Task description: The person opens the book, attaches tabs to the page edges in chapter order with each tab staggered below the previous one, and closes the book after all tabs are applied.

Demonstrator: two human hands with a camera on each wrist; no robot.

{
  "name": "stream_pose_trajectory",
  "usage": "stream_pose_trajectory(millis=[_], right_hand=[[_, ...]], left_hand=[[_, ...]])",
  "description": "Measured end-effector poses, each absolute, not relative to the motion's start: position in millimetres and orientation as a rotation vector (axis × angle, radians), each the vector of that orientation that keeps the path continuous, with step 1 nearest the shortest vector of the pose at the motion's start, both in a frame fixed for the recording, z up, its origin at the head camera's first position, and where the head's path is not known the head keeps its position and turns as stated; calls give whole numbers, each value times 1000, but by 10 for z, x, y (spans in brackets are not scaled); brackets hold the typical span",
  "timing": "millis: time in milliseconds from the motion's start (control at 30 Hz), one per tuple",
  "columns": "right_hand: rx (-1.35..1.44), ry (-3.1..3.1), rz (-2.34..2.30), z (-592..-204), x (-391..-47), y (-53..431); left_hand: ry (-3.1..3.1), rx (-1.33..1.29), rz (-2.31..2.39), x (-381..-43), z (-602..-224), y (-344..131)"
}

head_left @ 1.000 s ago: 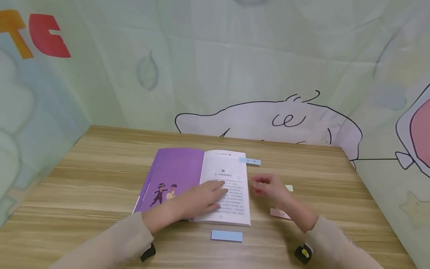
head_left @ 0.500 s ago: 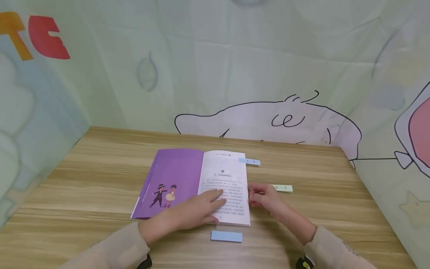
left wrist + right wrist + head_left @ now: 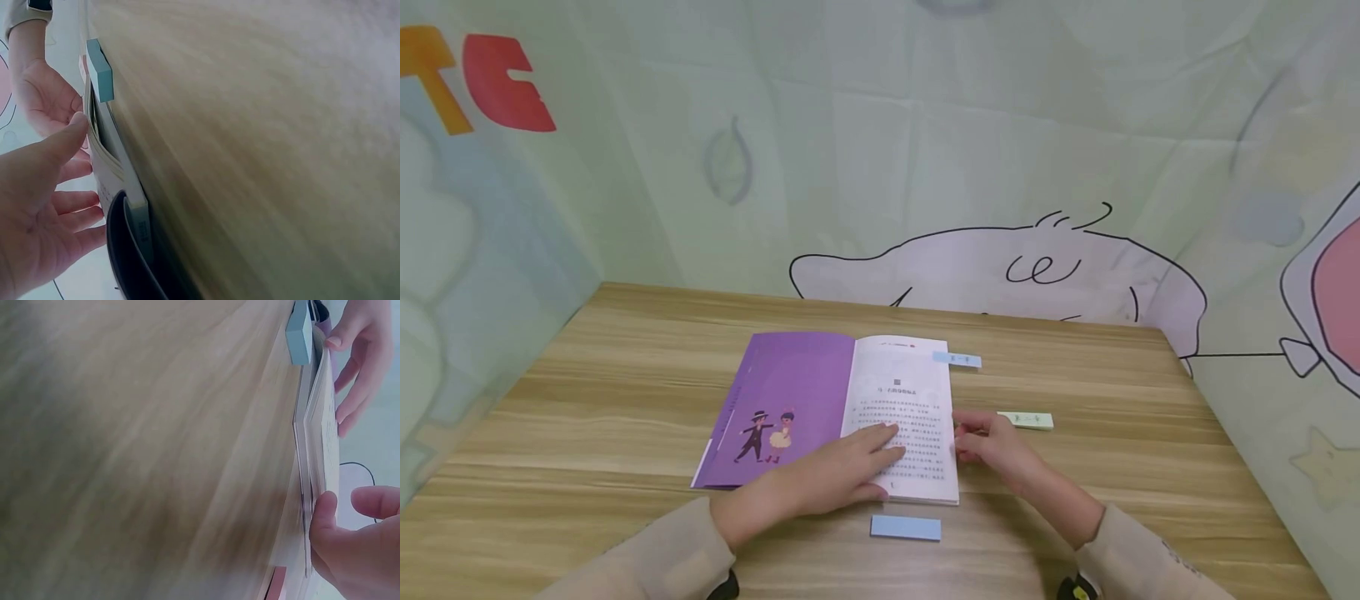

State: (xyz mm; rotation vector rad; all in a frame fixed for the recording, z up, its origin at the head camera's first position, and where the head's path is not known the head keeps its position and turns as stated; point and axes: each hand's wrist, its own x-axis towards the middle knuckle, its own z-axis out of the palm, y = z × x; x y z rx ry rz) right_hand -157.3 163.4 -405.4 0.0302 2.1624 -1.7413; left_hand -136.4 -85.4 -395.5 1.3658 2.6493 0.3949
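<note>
An open book lies on the table, its purple inside cover on the left and a printed page on the right. My left hand rests on the right page, fingers spread, thumb near the lower edge. At the book's right edge is my right hand; in the right wrist view its thumb touches the page edges, while another finger stands apart above. A blue tab sticks out from the page's upper right. Just right of my right hand lies a pale green strip with writing.
A blue sticky-note pad lies in front of the book. A pink strip shows at the bottom of the right wrist view; the right hand hides it in the head view. Behind the wooden table hangs a printed cloth.
My right hand has moved left, against the book's right edge, uncovering more of the green strip and covering the pink one. My left hand has slid slightly down the page.
</note>
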Motion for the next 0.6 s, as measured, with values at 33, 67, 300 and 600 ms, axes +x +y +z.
stream_pose_trajectory(millis=[33,67,300,600], right_hand=[[33,2150,-1752,-4047,-1568,1635],[43,2136,-1767,-4043,-1564,1633],[159,1920,-1928,-4047,-1577,1644],[220,1877,-1937,-4059,-1593,1642]], left_hand=[[2651,1371,398,-1364,-3958,-853],[2651,1380,401,-1365,-3963,-852],[2673,1436,382,-1371,-3979,-849],[2651,1397,402,-1363,-3960,-836]])
